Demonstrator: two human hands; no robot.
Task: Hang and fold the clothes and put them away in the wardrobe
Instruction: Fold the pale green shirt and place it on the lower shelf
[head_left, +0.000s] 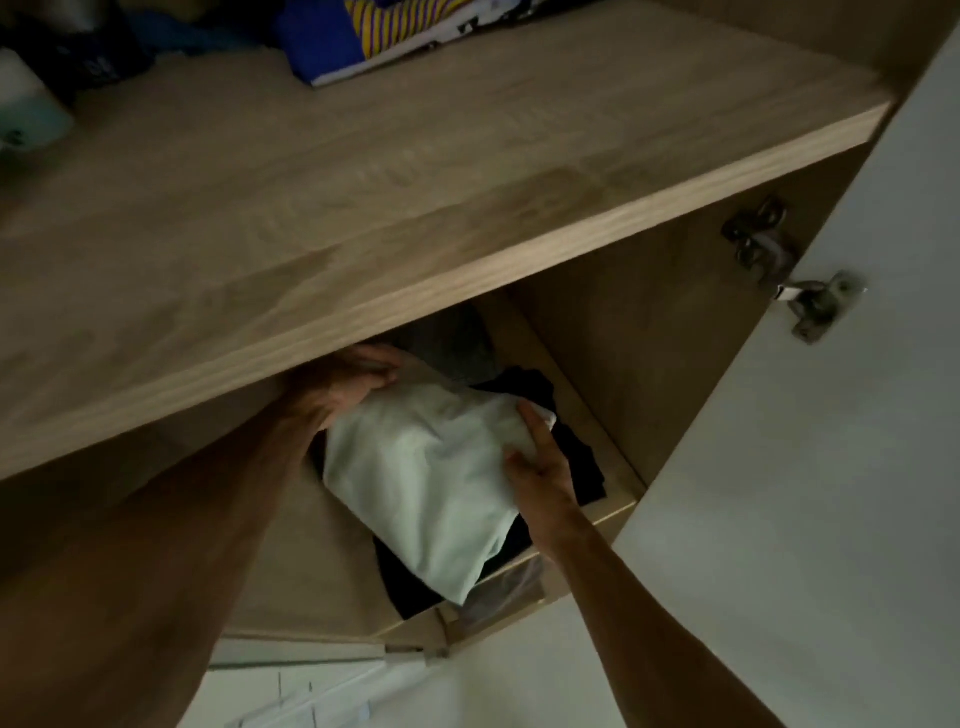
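Note:
A folded white garment (431, 478) lies on dark folded clothes (576, 447) on the wardrobe's lower shelf (618, 467). My left hand (348, 384) grips the garment's far left corner, partly hidden under the upper shelf. At the garment's right edge, my right hand (540, 467) holds the cloth, with the thumb on top and the fingers along the side. A grey garment (457, 343) lies behind them, deeper on the shelf.
The wooden upper shelf (415, 197) juts out above both hands and carries blue and striped clothes (363, 36) and dark items (93, 57) at the back. The white wardrobe door (831, 467) stands open on the right, hung on metal hinges (779, 260).

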